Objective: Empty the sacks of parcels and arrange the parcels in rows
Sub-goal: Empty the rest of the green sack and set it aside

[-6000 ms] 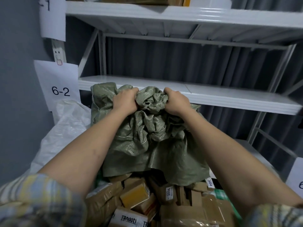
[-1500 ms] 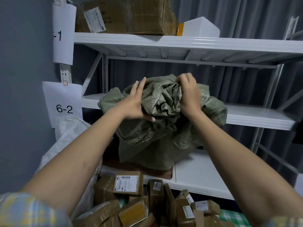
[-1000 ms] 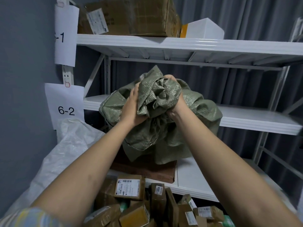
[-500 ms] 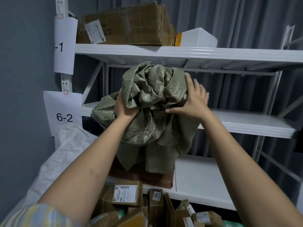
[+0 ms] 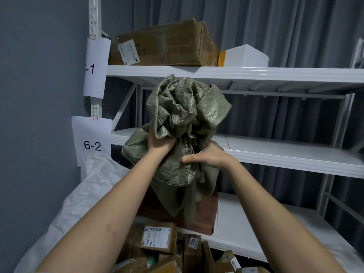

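Sack: green woven sack (image 5: 183, 123) bunched into a loose ball, held up at chest height in front of the white shelving; it looks slack, so by my reading it has been emptied.
Long axis: roughly upright; the crumpled bulk rises above both hands, and a limp tail hangs below them, over a dark brown box (image 5: 177, 217).
Left hand: left hand (image 5: 160, 143) grips the sack from underneath on its left side; fingers are curled into the cloth.
Right hand: right hand (image 5: 208, 156) sits lower and to the right, thumb laid across the front of the sack; its fingers are hidden behind the cloth, and they seem to wrap round it.
Nearer hand: both are on the sack; the left carries the bulk, the right gathers the hanging part.
Parcels: heap of taped brown parcels (image 5: 159, 236) lies directly below the sack, near the bottom edge of the view; not yet in rows.
Shelving: middle shelf (image 5: 285, 152) stands just behind the sack, bare on its right side; lowest shelf (image 5: 246, 223) holds the brown box at its left.
Above: large cardboard carton (image 5: 163, 44) and a white box (image 5: 244, 56) rest on the top shelf.
Left side: white plastic sack (image 5: 82, 194) leans by the grey wall; paper labels read 6-2 (image 5: 92, 145).
Obstacles: the hanging tail could, I judge, catch on the brown box.
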